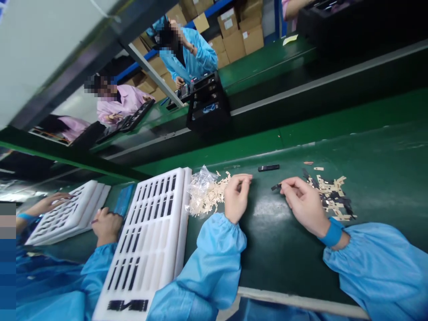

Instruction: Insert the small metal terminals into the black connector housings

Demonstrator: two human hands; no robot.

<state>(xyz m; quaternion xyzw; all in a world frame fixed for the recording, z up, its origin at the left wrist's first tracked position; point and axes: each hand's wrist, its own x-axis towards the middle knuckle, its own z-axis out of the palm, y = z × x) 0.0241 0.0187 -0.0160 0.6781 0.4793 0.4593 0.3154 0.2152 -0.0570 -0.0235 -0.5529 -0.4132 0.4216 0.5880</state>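
My right hand, with a blue band at the wrist, pinches a small black strip between thumb and fingertips, just above the green table. My left hand is closed in a pinch a little to the left; I cannot make out what, if anything, lies between its fingertips. Beyond and between the hands lies a short black bar. A pile of small cream and black pieces is spread beside my right hand. Left of my left hand, many cream pieces spill by a clear plastic bag.
A white foam tray with slots, many holding black bars, stands to my left on another tray. Farther left, a co-worker's hands are by a second white tray. Black bins and other people are across the line.
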